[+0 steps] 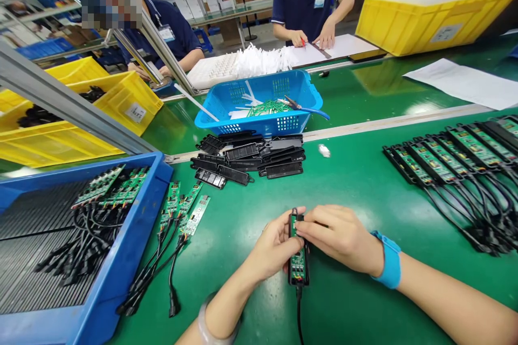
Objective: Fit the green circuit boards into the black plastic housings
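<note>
Between my hands is a green circuit board (298, 262) seated in a narrow black plastic case (306, 275), its black cable (299, 310) running down toward me. My left hand (272, 245) wraps round the case from the left, thumb lying on the board. From the right, the fingertips of my right hand (342, 234) press together on the board's upper part; whether they pinch a small part there is hidden. Black case pieces (246, 156) lie piled beyond my hands. Several loose boards with cables (188, 210) rest on the green bench to the left.
A blue tray (133, 237) of cabled boards stands left. Rows of boards in cases (453, 156) lie right. Behind the pile is a blue basket (259, 124) with pliers (297, 105). Yellow bins (429, 21) stand farther off. Two co-workers sit across, one handling a ruler (321, 50).
</note>
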`<state>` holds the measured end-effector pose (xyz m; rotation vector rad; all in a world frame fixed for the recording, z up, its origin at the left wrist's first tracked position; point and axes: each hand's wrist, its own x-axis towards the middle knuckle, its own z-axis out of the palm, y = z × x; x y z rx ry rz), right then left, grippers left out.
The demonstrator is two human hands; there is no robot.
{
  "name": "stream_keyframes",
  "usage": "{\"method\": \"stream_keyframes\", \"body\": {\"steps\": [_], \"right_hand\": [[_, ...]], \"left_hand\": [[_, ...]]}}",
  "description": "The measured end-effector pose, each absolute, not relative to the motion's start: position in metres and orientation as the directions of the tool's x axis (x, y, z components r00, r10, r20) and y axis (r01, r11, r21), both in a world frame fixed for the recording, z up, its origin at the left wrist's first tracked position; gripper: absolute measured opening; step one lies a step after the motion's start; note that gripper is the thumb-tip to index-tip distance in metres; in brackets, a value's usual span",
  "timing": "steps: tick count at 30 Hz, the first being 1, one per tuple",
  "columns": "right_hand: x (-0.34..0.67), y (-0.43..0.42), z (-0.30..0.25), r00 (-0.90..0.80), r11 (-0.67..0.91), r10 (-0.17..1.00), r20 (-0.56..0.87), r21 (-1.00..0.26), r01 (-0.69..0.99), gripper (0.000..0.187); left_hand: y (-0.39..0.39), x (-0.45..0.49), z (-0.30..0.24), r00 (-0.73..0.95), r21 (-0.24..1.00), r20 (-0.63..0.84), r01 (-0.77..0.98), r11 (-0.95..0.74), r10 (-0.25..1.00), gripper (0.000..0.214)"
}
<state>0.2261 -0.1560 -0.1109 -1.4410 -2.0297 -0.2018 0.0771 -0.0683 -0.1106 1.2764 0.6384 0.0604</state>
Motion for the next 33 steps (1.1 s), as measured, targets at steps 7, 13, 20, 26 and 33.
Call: {"method": "stream_keyframes", "body": {"steps": [7, 13, 20, 26, 33], "right_hand": [[0.225, -0.156, -0.108, -0.112, 0.369, 0.884, 0.453, -0.529, 0.764, 0.020], [0.265, -0.135, -0.109, 0.333, -0.022, 0.927, 0.171, -0.863, 0.505, 0.019], [0.301, -0.105, -0.084, 0.391, -0.047, 0.893, 0.223, -0.818, 0.573, 0.022], [0.239, -0.140, -0.063, -0.263, 0.351, 0.936, 0.233, -0.659, 0.665, 0.010], [0.232, -0.144, -0.078, -0.315, 0.407, 0.909, 0.274, -0.418, 0.812, 0.018]], "left_hand": [[-0.067, 0.075, -0.112, 0.866, 0.911, -0.338, 0.203, 0.358, 0.368, 0.052], [-0.066, 0.073, -0.104, 0.851, 0.904, -0.333, 0.166, 0.394, 0.407, 0.062], [-0.067, 0.070, -0.101, 0.838, 0.907, -0.319, 0.134, 0.400, 0.443, 0.062], [-0.067, 0.071, -0.108, 0.876, 0.941, -0.230, 0.088, 0.328, 0.424, 0.037], [-0.069, 0.073, -0.108, 0.889, 0.953, -0.200, 0.079, 0.291, 0.412, 0.029]]}}
